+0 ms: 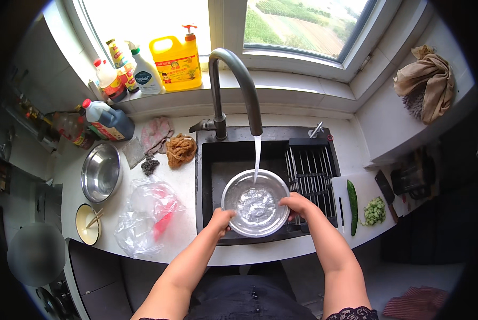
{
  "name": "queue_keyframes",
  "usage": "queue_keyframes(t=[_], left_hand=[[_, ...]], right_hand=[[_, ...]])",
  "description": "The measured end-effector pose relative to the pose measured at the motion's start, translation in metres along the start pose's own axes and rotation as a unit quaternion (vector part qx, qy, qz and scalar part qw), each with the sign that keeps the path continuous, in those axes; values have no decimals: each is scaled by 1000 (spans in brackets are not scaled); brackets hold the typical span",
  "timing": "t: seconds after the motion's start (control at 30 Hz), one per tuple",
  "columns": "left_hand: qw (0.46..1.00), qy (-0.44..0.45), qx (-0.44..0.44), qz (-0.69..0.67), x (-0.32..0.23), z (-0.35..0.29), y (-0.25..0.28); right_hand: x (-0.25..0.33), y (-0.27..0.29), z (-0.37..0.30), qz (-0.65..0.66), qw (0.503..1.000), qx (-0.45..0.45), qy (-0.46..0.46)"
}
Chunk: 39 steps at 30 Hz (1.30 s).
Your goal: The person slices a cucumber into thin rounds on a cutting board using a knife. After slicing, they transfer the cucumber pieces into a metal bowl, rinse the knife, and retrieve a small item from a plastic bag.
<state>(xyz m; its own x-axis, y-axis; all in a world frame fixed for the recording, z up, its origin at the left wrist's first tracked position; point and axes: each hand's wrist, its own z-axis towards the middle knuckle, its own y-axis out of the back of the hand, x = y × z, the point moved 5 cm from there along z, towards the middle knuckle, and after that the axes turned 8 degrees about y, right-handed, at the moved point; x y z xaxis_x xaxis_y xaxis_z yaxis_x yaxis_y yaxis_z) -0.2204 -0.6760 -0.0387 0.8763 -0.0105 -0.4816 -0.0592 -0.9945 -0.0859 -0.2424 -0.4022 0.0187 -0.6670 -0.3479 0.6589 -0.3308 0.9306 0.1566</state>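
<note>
Steel bowl (233, 192): right here in the middle, above the sink (212, 176) and below the tap, gripped from both sides; whether its base touches the sink, I cannot tell.
Water (257, 154): it's running! A white stream drops from the tap into the bowl, and the surface inside is all ripples and glints.
Left hand (221, 220): on the bowl's lower left edge, thumb at the rim, fingers curled in and clamped on the metal; their tips are hidden.
Right hand (296, 204): matching it on the other side, thumb over the rim, fingers folded together against the outer wall, a firm pinch.
Tap (251, 96): grey and tall, arching over from the back of the sink.
Rack (313, 181): black bars across the sink's right part, just beside the right hand.
Board (339, 197): white, to the right of the rack, carrying a whole cucumber (352, 205) and a heap of chopped green pieces (374, 211), with a cleaver (385, 189) beside them.
Counter (185, 234): busy on the left! A crumpled clear bag (135, 229) with red showing through, a second steel basin (101, 173), a cream bowl (84, 234) with chopsticks (95, 217) in it, and a brown cloth (181, 151) near the sink.
Windowsill (287, 80): a yellow jug (176, 66) stands next to a white spray bottle (146, 74).
</note>
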Motion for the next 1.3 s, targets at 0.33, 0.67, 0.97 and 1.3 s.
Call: queue_keyframes(t=[0.33,0.67,0.97,1.3], left_hand=[[840,-409,-320,159,-148,33,25],[866,-423,-241,110,-252,51,86],[768,-396,-85,495,-108,-18,-5],[585,-651,-195,442,-137,-94,-21]], right_hand=[[-27,-40,-18,120,941,-293,118],[-7,-28,-48,-229,863,-381,239],[9,-19,-71,-394,617,-486,477],[49,-2,-114,-345,565,-463,590]])
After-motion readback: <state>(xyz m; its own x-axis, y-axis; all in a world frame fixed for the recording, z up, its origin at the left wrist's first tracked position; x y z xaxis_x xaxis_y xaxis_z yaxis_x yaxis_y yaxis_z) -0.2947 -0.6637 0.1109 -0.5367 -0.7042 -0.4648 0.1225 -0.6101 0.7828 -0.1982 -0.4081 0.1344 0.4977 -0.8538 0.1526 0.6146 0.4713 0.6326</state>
